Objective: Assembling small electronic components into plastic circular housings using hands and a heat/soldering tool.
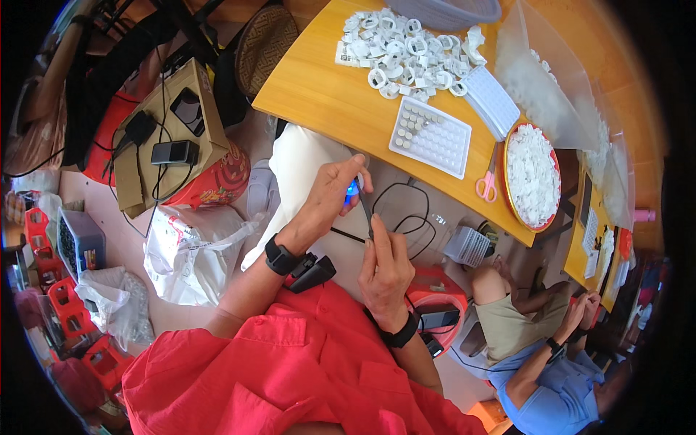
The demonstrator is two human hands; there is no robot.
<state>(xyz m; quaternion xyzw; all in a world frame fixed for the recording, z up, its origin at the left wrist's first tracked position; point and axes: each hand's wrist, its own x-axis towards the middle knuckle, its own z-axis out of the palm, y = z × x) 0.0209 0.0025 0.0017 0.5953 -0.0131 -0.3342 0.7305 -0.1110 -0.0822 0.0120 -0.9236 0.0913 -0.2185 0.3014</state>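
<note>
My left hand (330,194) is closed, with a small blue-glowing object (351,192) pinched in its fingers. What that object is, I cannot make out. A slim dark tool (367,210) runs from the fingertips of my right hand (386,272) up to the blue glow. Both hands meet above my lap, just off the front edge of the wooden table (319,80). On the table, closest to my hands, lies a white compartment tray (442,145) with several small round grey pieces in one part of it.
Behind the tray spreads a heap of white plastic rings (406,54). Pink scissors (486,187) lie beside a round bowl of white pieces (533,174). A black cable (406,187) loops below the table edge. At right sits another person (544,377); at left stands an open cardboard box (170,138).
</note>
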